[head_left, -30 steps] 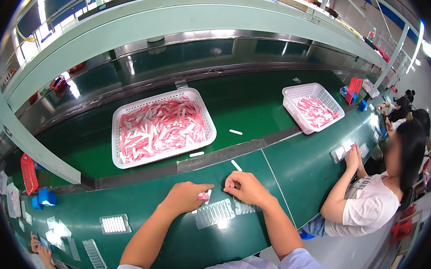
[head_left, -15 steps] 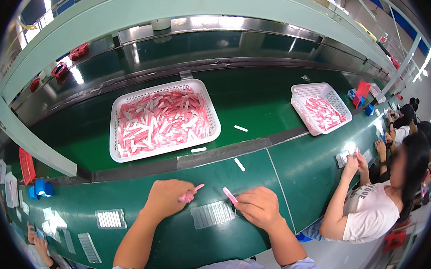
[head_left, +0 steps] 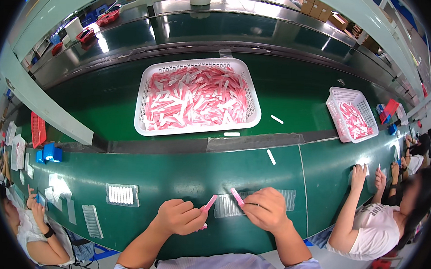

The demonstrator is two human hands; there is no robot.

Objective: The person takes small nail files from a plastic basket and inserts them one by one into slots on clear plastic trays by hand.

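My left hand (head_left: 181,217) is closed around small pink flat sticks; one pink stick (head_left: 211,202) juts up from its fingertips, and a bit of another shows below the fingers. My right hand (head_left: 266,210) pinches a pink-and-white stick (head_left: 237,196) that points up and to the left. The two sticks are close but apart. Under and beside my right hand lies a clear ribbed plastic tray (head_left: 225,207) on the green table, partly hidden by the hand. Its visible slots hold no white sticks that I can make out.
A white basket (head_left: 141,108) heaped with pink and white sticks stands ahead; a smaller one (head_left: 344,136) is at right. Loose white sticks (head_left: 271,157) lie nearby. A filled clear tray (head_left: 122,195) and another tray (head_left: 92,221) are at left. Co-workers sit on both sides.
The view has shifted, so the baskets and table appear farther right. My left hand now holds a stick upright at its fingertips. My right hand has moved over the clear tray's middle, stick still pinched.
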